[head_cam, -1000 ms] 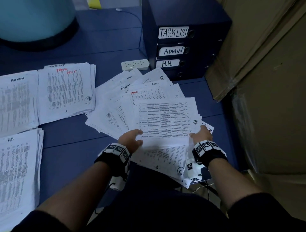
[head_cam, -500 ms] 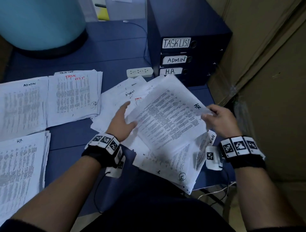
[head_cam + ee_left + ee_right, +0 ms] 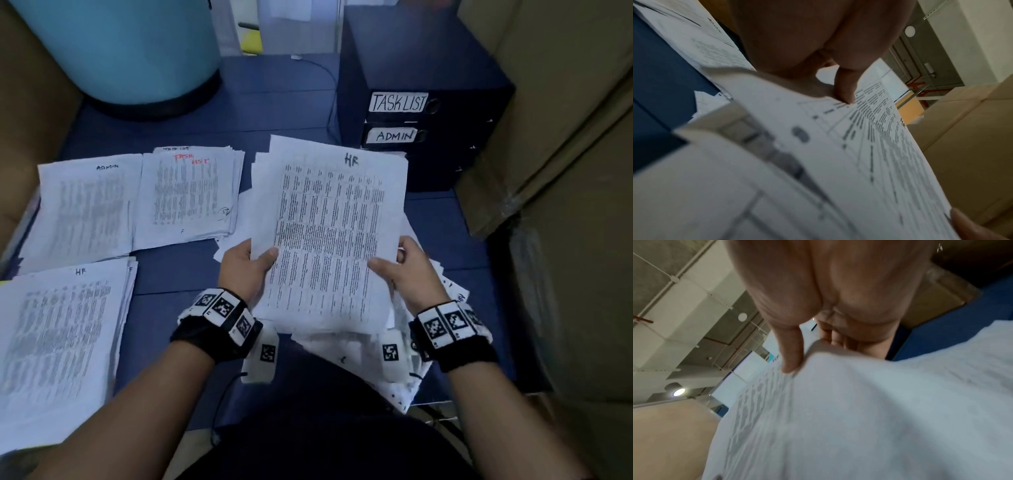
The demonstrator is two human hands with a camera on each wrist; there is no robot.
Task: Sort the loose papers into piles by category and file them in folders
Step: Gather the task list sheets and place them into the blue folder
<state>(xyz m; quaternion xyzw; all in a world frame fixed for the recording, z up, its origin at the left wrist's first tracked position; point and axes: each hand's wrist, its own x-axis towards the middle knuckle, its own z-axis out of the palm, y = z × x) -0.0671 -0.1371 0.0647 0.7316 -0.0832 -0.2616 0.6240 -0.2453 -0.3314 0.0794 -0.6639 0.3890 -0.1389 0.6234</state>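
Note:
I hold a sheaf of printed papers headed HR (image 3: 329, 233) upright above the blue table (image 3: 171, 274). My left hand (image 3: 246, 263) pinches its left edge, thumb on the front; in the left wrist view the thumb (image 3: 844, 87) presses on the HR papers (image 3: 859, 154). My right hand (image 3: 404, 263) grips the right edge the same way; the right wrist view shows the thumb (image 3: 791, 353) on the HR papers (image 3: 859, 418). Unsorted loose papers (image 3: 411, 370) lie under and behind the sheaf. Three sorted piles lie at the left: ADMIN (image 3: 85, 205), TASK LIST (image 3: 191, 192) and HR (image 3: 58, 342).
Dark blue folders labelled TASK LIST (image 3: 399, 102) and ADMIN (image 3: 394, 135) stand stacked at the back right; the held sheaf hides what is below them. Cardboard boxes (image 3: 565, 171) wall the right side. A light blue drum (image 3: 120, 48) stands at the back left.
Both hands lifted the HR sheet off the loose spread, turned it from sideways to upright and now hold it by both edges. The head view came closer over the table.

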